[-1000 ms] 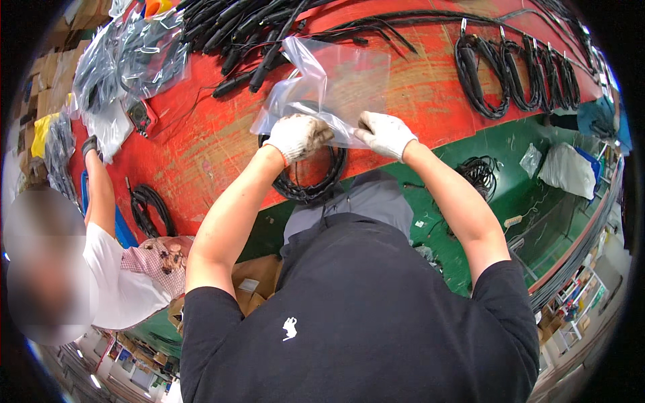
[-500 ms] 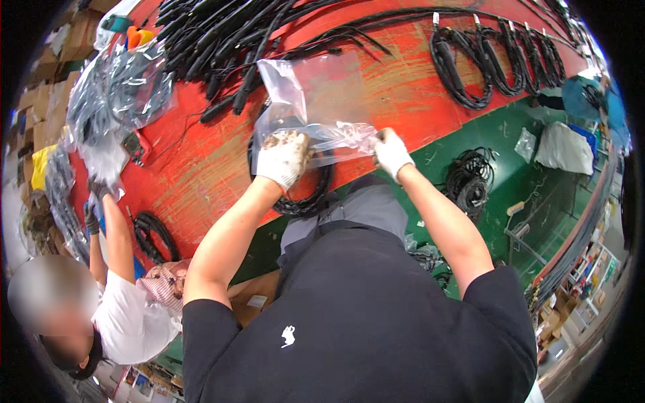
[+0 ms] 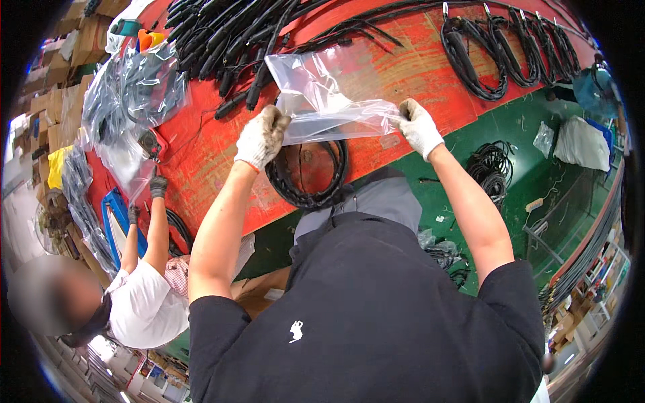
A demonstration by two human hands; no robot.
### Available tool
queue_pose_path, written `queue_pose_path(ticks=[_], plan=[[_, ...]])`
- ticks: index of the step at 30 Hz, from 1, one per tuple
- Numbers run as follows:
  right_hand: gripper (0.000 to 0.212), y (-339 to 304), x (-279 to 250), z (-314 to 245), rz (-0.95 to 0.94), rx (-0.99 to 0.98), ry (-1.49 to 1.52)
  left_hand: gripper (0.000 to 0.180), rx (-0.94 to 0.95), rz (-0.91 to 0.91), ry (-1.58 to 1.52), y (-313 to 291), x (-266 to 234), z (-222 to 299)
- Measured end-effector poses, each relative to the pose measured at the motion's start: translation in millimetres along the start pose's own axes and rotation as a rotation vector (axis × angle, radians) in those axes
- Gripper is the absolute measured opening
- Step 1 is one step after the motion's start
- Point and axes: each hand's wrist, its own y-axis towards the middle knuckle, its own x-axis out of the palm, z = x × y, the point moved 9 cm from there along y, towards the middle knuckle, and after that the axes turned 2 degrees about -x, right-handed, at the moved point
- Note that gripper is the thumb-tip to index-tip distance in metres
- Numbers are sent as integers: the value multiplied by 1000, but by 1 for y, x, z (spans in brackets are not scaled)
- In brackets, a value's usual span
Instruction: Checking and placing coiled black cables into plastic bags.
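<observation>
A clear plastic bag (image 3: 322, 91) is stretched between my two gloved hands above the red table. My left hand (image 3: 262, 138), in a soiled white glove, is closed on the bag's near left corner. On its near right corner, the fingers of my right hand (image 3: 418, 129) are pinched, also in a white glove. A coiled black cable harness (image 3: 339, 171) lies just below the bag at the table's near edge, its far part covered by the bag and my left hand.
A heap of black cables (image 3: 222, 40) covers the far table. Several tagged cable coils (image 3: 463, 60) lie at the far right. Clear bags (image 3: 134, 87) are piled left, where a co-worker (image 3: 151, 295) in grey gloves handles one. More cables (image 3: 490, 168) lie on the green floor (image 3: 457, 208).
My hands have spread apart and drawn the bag's near edge straight, moving slightly farther from me. More of the coiled cable harness is uncovered. The co-worker's arms have shifted right.
</observation>
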Motion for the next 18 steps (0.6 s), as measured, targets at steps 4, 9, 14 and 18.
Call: queue_pose_path(ticks=[4,9,14,18], plan=[[27,-15,-5,12,42,118,-121,40,69,-184,229,-3,0,27],[36,-33,6,38,-5,363,-10,43,140,-346,594,-32,36,14],[56,-49,27,85,-275,498,-248,34,-137,-310,581,-19,31,-33],[43,-85,47,50,-371,874,811,34,-276,-762,-50,-14,43,-24]])
